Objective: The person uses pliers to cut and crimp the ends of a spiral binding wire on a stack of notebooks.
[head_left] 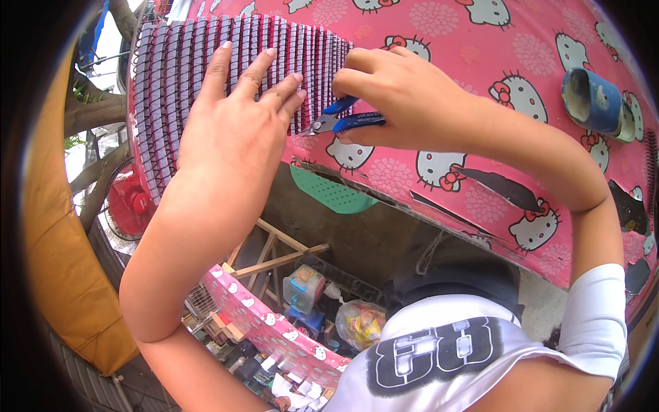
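Observation:
A mat of many narrow lilac-grey strips [161,82], crossed by dark thread with pink showing between, lies at the far left of the table. My left hand [233,137] rests flat on it, fingers spread and pointing away from me. At the mat's right edge, my right hand [408,96] is closed around small blue-handled side cutters [360,121]. Their metal jaws point left and touch or nearly touch the mat's near right corner. Whether the jaws have anything between them I cannot tell.
A pink cartoon-cat tablecloth [391,175], torn along its near edge, covers the table. At the right lies a blue cup [594,99] on its side. Below the edge are a green perforated basket [329,192], a plastic bag [360,324] and wooden bars [281,259]. A red fan [130,196] stands left.

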Demonstrator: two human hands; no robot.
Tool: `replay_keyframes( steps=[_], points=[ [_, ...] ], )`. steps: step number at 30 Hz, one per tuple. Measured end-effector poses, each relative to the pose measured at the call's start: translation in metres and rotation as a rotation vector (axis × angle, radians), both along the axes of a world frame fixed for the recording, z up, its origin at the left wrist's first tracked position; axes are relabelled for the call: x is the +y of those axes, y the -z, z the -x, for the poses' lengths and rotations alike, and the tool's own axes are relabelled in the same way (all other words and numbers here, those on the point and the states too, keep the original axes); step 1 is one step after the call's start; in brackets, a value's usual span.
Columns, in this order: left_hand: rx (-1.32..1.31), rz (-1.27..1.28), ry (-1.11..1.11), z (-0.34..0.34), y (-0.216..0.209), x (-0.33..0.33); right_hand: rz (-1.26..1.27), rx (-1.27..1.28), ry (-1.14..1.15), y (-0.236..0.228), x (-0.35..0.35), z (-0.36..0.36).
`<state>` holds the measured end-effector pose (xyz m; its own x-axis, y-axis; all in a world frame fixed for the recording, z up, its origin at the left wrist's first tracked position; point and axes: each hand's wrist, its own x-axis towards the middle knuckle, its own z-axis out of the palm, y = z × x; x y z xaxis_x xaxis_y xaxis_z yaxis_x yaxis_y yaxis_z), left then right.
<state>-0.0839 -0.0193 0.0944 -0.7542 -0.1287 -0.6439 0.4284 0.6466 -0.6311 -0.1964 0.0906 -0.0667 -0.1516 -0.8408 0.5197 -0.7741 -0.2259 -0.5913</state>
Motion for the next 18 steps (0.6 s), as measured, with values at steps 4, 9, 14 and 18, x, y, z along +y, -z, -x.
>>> replay_keyframes(
  steps=[4,9,14,18],
  points=[
    [-0.044,0.059,0.012,0.002,0.000,0.002,0.104,0.113,0.062,0.004,-0.009,-0.007],
    [0.003,0.034,0.008,0.001,0.003,0.005,-0.558,-0.655,-0.248,-0.028,-0.016,0.017],
    [-0.027,-0.024,0.042,0.000,0.013,-0.002,-0.452,-0.425,-0.249,-0.018,-0.013,0.011],
    [0.007,-0.046,0.053,0.001,0.013,-0.002,0.081,0.137,0.023,-0.003,-0.001,0.004]
  ],
)
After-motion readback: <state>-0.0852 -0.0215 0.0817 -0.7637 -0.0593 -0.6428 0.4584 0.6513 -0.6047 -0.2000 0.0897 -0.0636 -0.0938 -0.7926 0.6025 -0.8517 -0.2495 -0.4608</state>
